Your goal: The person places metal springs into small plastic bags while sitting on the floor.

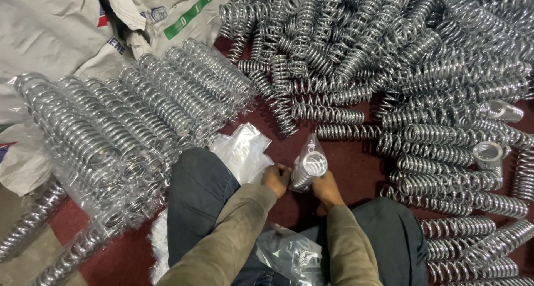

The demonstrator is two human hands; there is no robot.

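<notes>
A shiny metal coil spring [307, 168] stands tilted on the dark red floor between my hands, partly inside a clear plastic sleeve [311, 147] that sticks up past its top. My left hand [276, 179] grips the sleeve and spring low on the left side. On the spring's right side, my right hand [326, 188] holds its lower end. My sleeves are olive, and my dark-trousered knees frame the hands on both sides.
A row of plastic-wrapped springs [128, 119] lies stacked at the left. A big loose heap of bare springs [400, 69] fills the top and right. Flat clear bags [242, 149] lie by my left knee, more [289, 255] in my lap. White sacks [55, 30] lie at top left.
</notes>
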